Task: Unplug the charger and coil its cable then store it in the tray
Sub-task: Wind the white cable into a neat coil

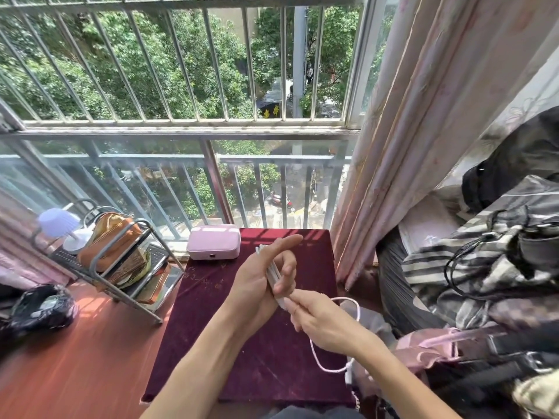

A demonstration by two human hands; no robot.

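Observation:
My left hand point(266, 273) holds a flat bundle of coiled white cable point(273, 275) above the dark red table, index finger stretched out. My right hand point(317, 322) pinches the cable at the bundle's lower end. A loose loop of the white cable point(357, 309) runs out to the right of my right hand and another stretch hangs below my wrist toward a white charger end point(349, 373) at the table's right edge. The pink box point(213, 241) sits at the table's far left corner.
A metal rack point(121, 267) with bags and a small lamp stands on the left on the wooden floor point(75, 358). A black bag point(39, 306) lies far left. Curtains and piled clothes and bags point(499, 267) fill the right. The barred window point(181, 131) is straight ahead.

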